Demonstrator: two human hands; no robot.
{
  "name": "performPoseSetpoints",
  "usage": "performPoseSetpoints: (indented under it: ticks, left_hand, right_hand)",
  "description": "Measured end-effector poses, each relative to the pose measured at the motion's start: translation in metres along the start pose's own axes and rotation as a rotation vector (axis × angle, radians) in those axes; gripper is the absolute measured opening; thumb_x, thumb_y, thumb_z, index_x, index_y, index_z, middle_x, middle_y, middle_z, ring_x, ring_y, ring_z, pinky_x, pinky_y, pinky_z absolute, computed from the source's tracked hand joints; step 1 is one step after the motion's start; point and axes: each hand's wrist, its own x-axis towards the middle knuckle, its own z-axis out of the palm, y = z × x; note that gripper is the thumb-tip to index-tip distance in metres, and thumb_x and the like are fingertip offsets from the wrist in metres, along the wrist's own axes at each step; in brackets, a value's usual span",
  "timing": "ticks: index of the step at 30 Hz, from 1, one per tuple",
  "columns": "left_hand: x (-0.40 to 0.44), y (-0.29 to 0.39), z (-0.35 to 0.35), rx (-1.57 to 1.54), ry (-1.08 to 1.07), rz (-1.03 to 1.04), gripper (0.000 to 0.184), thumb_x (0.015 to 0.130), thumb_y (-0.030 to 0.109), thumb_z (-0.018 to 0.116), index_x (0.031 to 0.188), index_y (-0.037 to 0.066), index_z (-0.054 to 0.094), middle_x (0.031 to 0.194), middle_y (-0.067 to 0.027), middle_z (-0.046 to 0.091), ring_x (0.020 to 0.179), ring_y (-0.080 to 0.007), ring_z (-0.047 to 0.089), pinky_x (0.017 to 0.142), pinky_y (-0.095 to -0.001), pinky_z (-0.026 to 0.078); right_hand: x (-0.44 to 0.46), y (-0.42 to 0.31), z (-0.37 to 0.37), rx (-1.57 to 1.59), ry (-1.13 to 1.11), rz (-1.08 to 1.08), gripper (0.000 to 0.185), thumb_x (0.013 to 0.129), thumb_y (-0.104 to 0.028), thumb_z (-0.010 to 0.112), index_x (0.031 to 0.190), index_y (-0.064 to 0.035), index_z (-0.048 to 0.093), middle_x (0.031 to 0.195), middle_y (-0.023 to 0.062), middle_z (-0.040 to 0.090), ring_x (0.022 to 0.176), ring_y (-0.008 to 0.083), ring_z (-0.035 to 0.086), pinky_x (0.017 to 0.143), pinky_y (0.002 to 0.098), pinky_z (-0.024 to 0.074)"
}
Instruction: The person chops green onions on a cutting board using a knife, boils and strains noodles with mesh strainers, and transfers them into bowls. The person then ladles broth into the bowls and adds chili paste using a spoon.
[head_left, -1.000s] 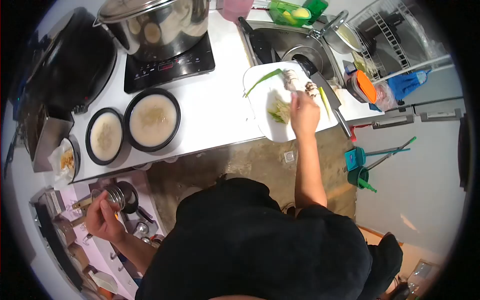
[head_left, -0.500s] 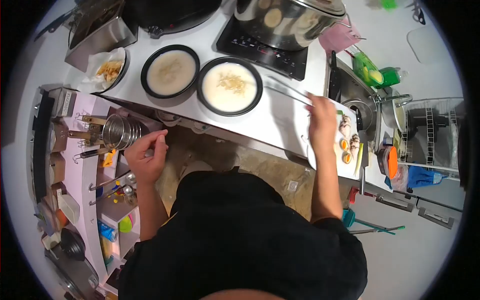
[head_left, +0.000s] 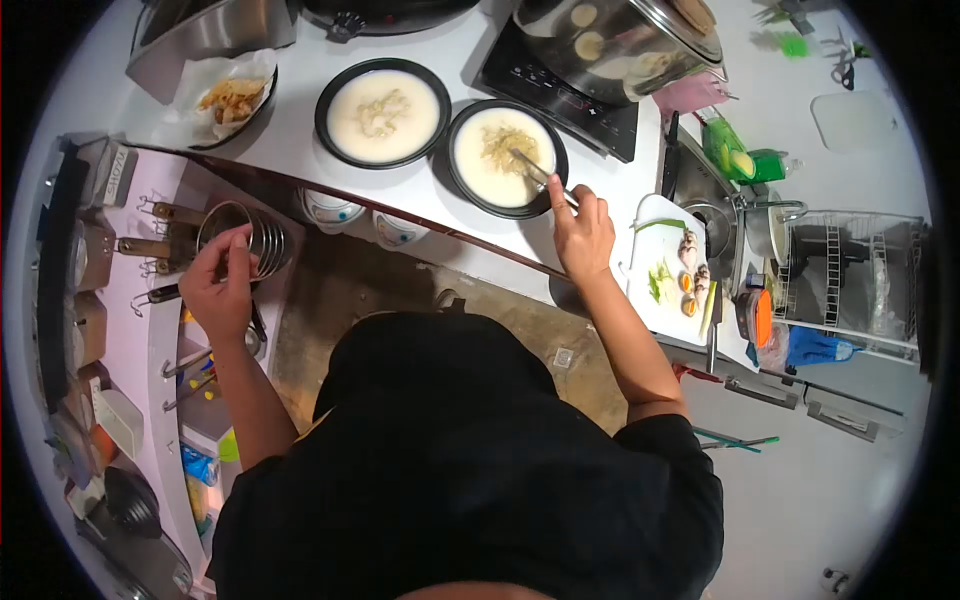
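Observation:
My right hand (head_left: 585, 240) is closed around metal tongs (head_left: 548, 180). The tips of the tongs reach into the pale noodles (head_left: 503, 148), which sit in creamy white broth in the right black bowl (head_left: 463, 185). A second black bowl (head_left: 323, 137) with similar broth and noodles stands to its left, close beside it. My left hand (head_left: 220, 295) is raised at the left, thumb and fingers drawn together, with nothing visible in them. From this view it overlaps the metal strainers (head_left: 270, 240) hanging on the pink shelf, and I cannot tell whether it touches them.
A steel pot (head_left: 620, 65) stands on a black induction cooker (head_left: 510, 70) behind the bowls. To the right, a white cutting board (head_left: 645, 235) holds halved eggs, greens and a knife (head_left: 712, 340), near the sink (head_left: 695, 165). Fried food (head_left: 237, 98) lies on paper at the left.
My right hand has moved left with the tongs, and their tips now touch the noodles in the right bowl. My left hand has shifted left. The whole view has shifted slightly.

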Motion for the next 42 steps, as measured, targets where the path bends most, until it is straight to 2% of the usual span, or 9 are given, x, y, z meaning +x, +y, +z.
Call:
performPoseSetpoints:
  ticks: [6,8,9,12,17,22,29,41,42]
  left_hand:
    - [-0.001,-0.006,0.002,-0.043,-0.032,-0.054,0.015,0.087,0.009,0.059,0.094,-0.001,0.066,0.067,-0.0011,0.06,0.057,-0.0037,0.053,0.051,-0.0166,0.042]
    - [-0.003,-0.006,0.004,-0.079,-0.052,-0.039,0.014,0.085,0.008,0.06,0.093,-0.001,0.067,0.067,-0.001,0.061,0.058,-0.0038,0.056,0.051,-0.0168,0.044]
    - [-0.003,-0.005,0.005,-0.079,-0.053,-0.041,0.014,0.085,0.008,0.06,0.093,-0.001,0.067,0.067,-0.001,0.061,0.058,-0.0038,0.056,0.051,-0.0168,0.044]
    - [-0.003,-0.004,0.006,-0.049,-0.056,-0.04,0.013,0.085,0.008,0.059,0.092,-0.001,0.067,0.067,-0.001,0.061,0.058,-0.0041,0.056,0.051,-0.017,0.044]
    - [-0.006,-0.008,0.005,-0.049,-0.055,-0.056,0.014,0.087,0.009,0.058,0.093,0.0,0.067,0.067,-0.001,0.06,0.057,-0.0037,0.053,0.052,-0.0166,0.042]
    - [-0.01,-0.012,0.005,-0.04,-0.063,-0.066,0.014,0.087,0.009,0.059,0.093,0.001,0.067,0.066,-0.0007,0.059,0.056,-0.0036,0.053,0.051,-0.0162,0.042]
    - [-0.015,-0.012,0.009,-0.048,-0.068,-0.064,0.013,0.086,0.008,0.059,0.091,0.0,0.067,0.062,0.0004,0.059,0.055,-0.0029,0.053,0.051,-0.0163,0.042]
    - [-0.019,-0.009,0.006,-0.052,-0.041,-0.076,0.016,0.087,0.012,0.059,0.094,0.0,0.067,0.064,-0.0014,0.058,0.054,-0.0045,0.052,0.051,-0.0173,0.042]
    - [-0.019,-0.01,0.006,-0.052,-0.042,-0.077,0.016,0.087,0.012,0.059,0.094,0.0,0.067,0.064,-0.0014,0.058,0.054,-0.0045,0.052,0.051,-0.0173,0.042]
  right_hand:
    - [0.035,0.0,0.006,0.024,-0.004,0.01,0.052,0.072,-0.007,0.059,0.122,-0.0181,0.054,0.093,0.007,0.051,0.074,0.0226,0.05,0.056,0.0325,0.0468]
    - [0.047,-0.002,0.003,0.036,-0.092,0.102,0.037,0.077,-0.013,0.061,0.114,-0.017,0.06,0.088,0.0061,0.051,0.074,0.0233,0.051,0.057,0.0339,0.048]
    - [0.052,-0.001,0.001,0.036,-0.093,0.102,0.037,0.077,-0.013,0.061,0.114,-0.017,0.06,0.088,0.0061,0.051,0.074,0.0233,0.051,0.057,0.0339,0.048]
    - [0.061,0.003,-0.005,0.171,-0.227,0.233,0.019,0.078,-0.021,0.064,0.096,-0.0169,0.067,0.08,0.0062,0.055,0.078,0.0261,0.056,0.061,0.0384,0.0492]
    - [0.067,0.011,-0.017,0.243,-0.398,0.258,0.016,0.077,-0.021,0.064,0.092,-0.0182,0.069,0.085,0.0079,0.06,0.082,0.0287,0.06,0.066,0.0399,0.0499]
    - [0.066,0.019,-0.021,0.36,-0.539,0.314,0.012,0.078,-0.02,0.064,0.084,-0.0116,0.069,0.082,0.01,0.063,0.075,0.03,0.061,0.066,0.0399,0.0481]
    - [0.065,0.041,-0.026,0.533,-0.492,0.349,0.013,0.078,-0.021,0.064,0.081,-0.0091,0.069,0.08,0.0114,0.063,0.071,0.0304,0.06,0.063,0.0392,0.046]
    - [0.124,0.062,-0.13,0.294,-0.133,0.265,0.015,0.079,-0.022,0.065,0.086,-0.0092,0.068,0.081,0.0092,0.063,0.068,0.0281,0.061,0.062,0.0333,0.0463]
    - [0.126,0.064,-0.134,0.365,-0.111,0.271,0.015,0.079,-0.022,0.065,0.086,-0.0089,0.067,0.08,0.0088,0.063,0.068,0.0277,0.061,0.062,0.0329,0.0461]
